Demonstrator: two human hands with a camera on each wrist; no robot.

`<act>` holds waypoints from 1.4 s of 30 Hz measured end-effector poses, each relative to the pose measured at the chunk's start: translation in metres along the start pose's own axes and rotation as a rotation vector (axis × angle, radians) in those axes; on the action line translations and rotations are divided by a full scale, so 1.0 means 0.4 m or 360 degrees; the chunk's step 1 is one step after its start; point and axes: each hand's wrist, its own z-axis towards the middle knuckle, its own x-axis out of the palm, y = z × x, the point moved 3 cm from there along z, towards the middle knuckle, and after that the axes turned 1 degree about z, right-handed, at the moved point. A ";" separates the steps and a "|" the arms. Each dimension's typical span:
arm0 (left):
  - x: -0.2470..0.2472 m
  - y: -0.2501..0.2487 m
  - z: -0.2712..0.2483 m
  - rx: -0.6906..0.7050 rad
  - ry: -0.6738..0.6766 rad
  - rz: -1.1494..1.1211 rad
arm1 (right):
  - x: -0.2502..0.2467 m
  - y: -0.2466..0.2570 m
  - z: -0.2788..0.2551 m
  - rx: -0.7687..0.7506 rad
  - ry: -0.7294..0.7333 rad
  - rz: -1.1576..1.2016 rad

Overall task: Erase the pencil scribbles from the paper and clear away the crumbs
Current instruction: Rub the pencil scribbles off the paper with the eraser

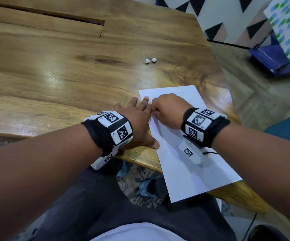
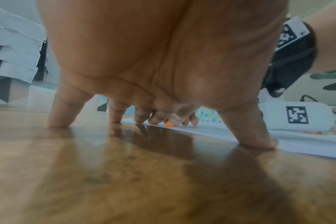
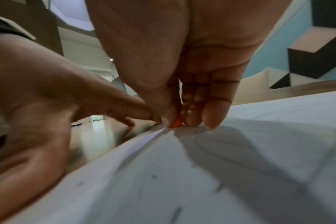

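Near the paper's [image 1: 189, 136] left edge on the worktop [image 1: 71, 75], my right hand [image 1: 167, 110] pinches an orange eraser [image 3: 177, 123] while my left hand [image 1: 137, 117] lies flat pinning it; hard strokes could buckle the overhanging sheet or scatter crumbs [image 1: 182, 153].

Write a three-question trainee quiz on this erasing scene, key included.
1. True or false: the left hand lies flat with spread fingers, steadying the paper.
2. What colour is the eraser pinched by the right hand? A blue, B orange, C green.
3. How many small white lumps lie on the table beyond the paper?

Key: 1 true; 2 B; 3 two.
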 end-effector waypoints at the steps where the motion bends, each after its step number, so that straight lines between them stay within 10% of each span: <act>1: -0.001 -0.001 -0.001 -0.0006 0.0000 0.0009 | -0.001 -0.003 0.008 0.0047 -0.0020 0.0007; 17: 0.002 0.005 0.002 -0.0010 0.0002 0.0027 | 0.004 -0.042 0.090 0.0329 0.0018 0.0123; 26: 0.007 0.006 0.011 0.0001 -0.0020 -0.0005 | 0.010 0.031 -0.040 -0.0053 0.0180 0.0146; 33: 0.009 0.007 0.012 0.0000 0.0041 0.0003 | -0.008 -0.059 0.077 0.0350 0.0040 0.0154; 42: 0.007 0.005 0.016 -0.0005 0.0046 0.0009 | 0.015 0.004 -0.059 -0.0122 0.0151 0.0074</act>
